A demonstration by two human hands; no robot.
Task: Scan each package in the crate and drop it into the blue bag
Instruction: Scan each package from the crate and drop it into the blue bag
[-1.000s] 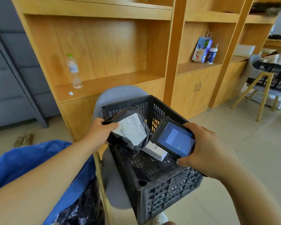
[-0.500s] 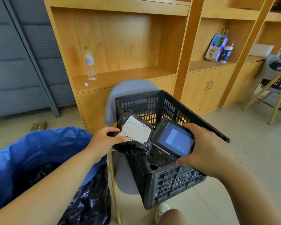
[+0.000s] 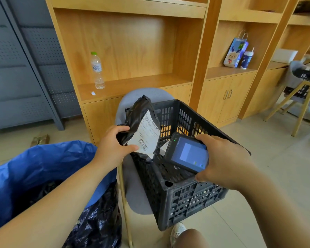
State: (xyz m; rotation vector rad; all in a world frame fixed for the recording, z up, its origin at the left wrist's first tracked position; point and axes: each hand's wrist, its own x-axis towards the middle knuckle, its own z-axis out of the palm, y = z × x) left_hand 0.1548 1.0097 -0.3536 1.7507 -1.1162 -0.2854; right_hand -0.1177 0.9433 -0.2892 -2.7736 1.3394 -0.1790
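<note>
Package [image 3: 140, 126] pinched by your left-hand fingers [image 3: 131, 149] may slip; your right hand [image 3: 222, 158], clamped on scanner [image 3: 187, 153], could misread its creased label [image 3: 147, 135].

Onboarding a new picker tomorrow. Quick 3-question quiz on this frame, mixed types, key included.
1. True or false: the black package lies in the blue bag.
2. The right hand holds: A) bottle B) scanner C) cup
3. Which way does the package's label face?

Key
1. False: the left hand holds it up at the crate, beside the bag.
2. B
3. Towards the camera, barcode visible, next to the scanner.
</note>
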